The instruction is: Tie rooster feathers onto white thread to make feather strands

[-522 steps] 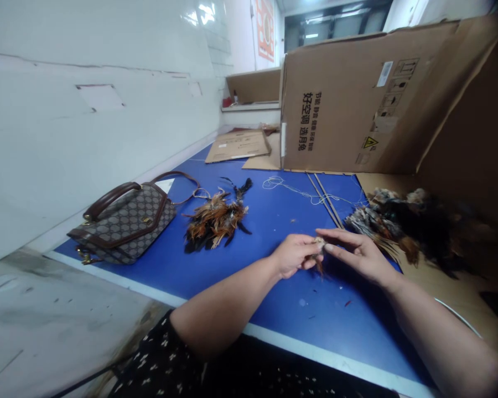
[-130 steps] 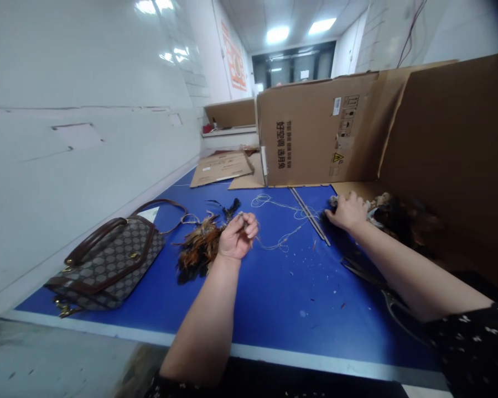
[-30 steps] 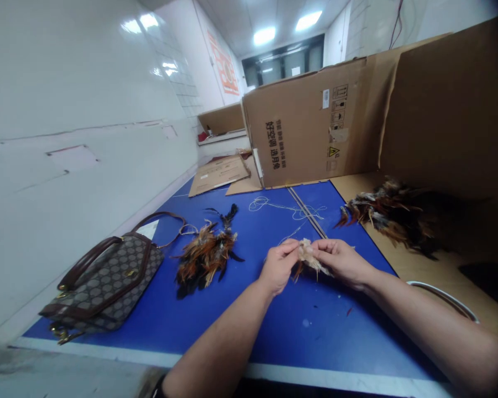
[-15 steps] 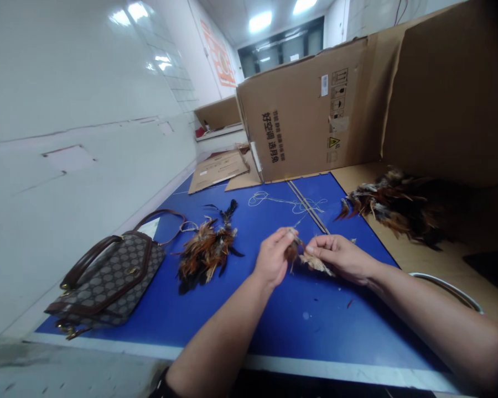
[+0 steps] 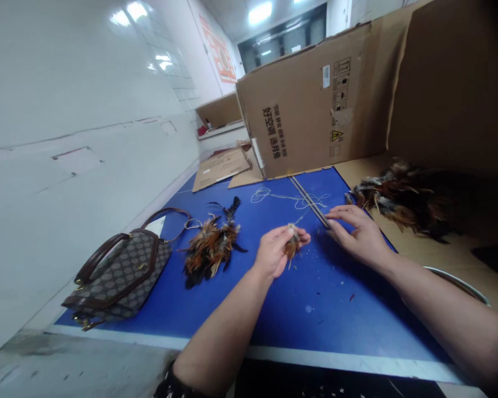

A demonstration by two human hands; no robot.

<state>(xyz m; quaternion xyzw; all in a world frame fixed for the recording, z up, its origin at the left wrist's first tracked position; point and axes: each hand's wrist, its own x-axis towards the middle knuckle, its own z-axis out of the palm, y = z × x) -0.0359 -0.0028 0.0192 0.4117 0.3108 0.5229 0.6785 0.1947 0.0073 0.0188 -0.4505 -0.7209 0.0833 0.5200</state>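
Over the blue tabletop (image 5: 228, 326), my left hand (image 5: 274, 251) pinches a small bunch of brown feathers (image 5: 291, 247) whose tips point downward. A thin pale string (image 5: 280, 195) runs from the bunch across the table. My right hand (image 5: 359, 235) is open with nothing visible in it, its fingers apart, near the end of some narrow strips (image 5: 309, 200). Beyond it, a large heap of brown and black feathers (image 5: 402, 202) lies on cardboard. To the left of my left hand rests a finished-looking cluster of brown and black feathers (image 5: 211, 246).
A patterned handbag (image 5: 126, 271) with brown handles stands at the left by the white wall. A tall cardboard box (image 5: 302, 121) rises at the back, with flat cardboard pieces (image 5: 219, 167) beside it. Small feather scraps (image 5: 352, 297) dot the tabletop at front right.
My right hand has let go of the pale feather piece, opened and moved right and up, away from my left hand. My left hand still holds the brown bunch in nearly the same place.
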